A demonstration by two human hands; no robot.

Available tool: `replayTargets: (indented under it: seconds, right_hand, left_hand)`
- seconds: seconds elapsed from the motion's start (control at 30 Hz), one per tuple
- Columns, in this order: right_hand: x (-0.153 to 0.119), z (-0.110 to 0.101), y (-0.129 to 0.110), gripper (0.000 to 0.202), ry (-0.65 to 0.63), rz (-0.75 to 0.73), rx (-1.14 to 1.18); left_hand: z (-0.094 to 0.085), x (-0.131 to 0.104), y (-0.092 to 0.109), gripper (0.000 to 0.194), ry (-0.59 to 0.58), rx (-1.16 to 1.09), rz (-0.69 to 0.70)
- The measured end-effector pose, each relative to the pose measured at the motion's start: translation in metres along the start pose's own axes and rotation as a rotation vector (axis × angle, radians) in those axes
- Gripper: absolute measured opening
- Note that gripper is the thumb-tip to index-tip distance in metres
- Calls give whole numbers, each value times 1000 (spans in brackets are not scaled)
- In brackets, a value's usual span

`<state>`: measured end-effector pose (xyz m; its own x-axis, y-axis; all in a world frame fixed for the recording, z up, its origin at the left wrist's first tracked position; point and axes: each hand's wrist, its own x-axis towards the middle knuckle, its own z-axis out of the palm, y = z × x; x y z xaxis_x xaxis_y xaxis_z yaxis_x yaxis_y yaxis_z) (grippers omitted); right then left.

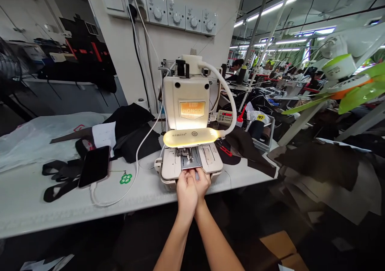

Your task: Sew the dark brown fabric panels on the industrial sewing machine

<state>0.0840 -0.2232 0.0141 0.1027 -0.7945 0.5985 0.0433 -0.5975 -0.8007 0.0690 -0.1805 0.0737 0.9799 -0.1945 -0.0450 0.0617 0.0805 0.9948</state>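
An industrial sewing machine (186,90) stands at the middle of the table, its bed facing me. At the front edge of its steel plate (192,162), my left hand (186,189) and my right hand (203,181) are pressed side by side. Both have their fingers closed and bent towards the plate's front edge. Anything pinched in them is hidden by the hands. The presser foot (188,154) sits just beyond my fingertips. Over it hangs a lit lamp (191,137) on a white flexible neck.
On the left lie a phone (95,166) with a white cable, black straps (61,168), black fabric (132,138) and a green flower charm (125,178). On the right are red-handled snips (225,150), dark fabric (248,148), a plastic bin (267,140) and a green-bladed fan (339,78).
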Motion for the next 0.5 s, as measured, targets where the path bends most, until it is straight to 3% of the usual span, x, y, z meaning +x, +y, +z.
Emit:
replayTargets:
  seconds: [0.3,0.5]
  right_hand:
    - [-7,3,16,24,19,50,10]
    - [-8,3,24,23,-91,196,40]
  left_hand:
    - [0,8,-16,15,-12,49,34]
    - [2,5,-22,15,-29,-77,59]
